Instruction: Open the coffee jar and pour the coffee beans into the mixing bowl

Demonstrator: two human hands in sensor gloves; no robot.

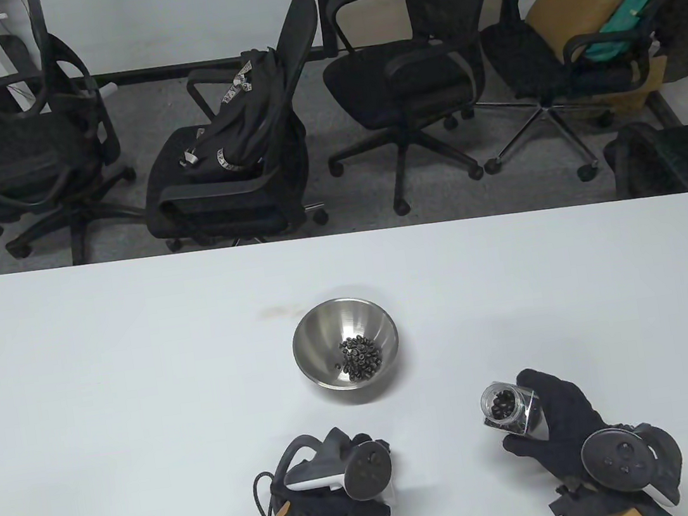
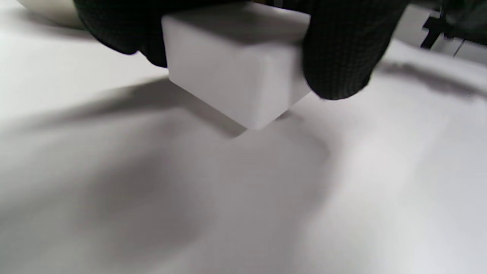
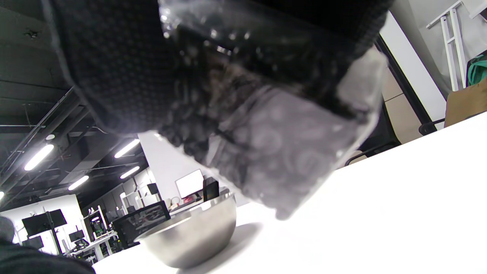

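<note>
A steel mixing bowl point(image 1: 346, 350) sits mid-table with a small heap of coffee beans point(image 1: 361, 357) at its bottom. My right hand point(image 1: 556, 426) grips the clear, lidless coffee jar point(image 1: 507, 408), tilted with its mouth up and to the left, beans still inside. It hangs above the table, right of and nearer than the bowl. In the right wrist view the jar point(image 3: 274, 125) fills the frame above the bowl point(image 3: 190, 236). My left hand point(image 1: 345, 494) holds a white cube-shaped lid point(image 2: 236, 64) just above the table; the lid barely shows in the table view.
The white table point(image 1: 112, 380) ends at a far edge with several black office chairs point(image 1: 239, 151) beyond it. A faint brownish stain point(image 1: 278, 310) marks the table behind the bowl.
</note>
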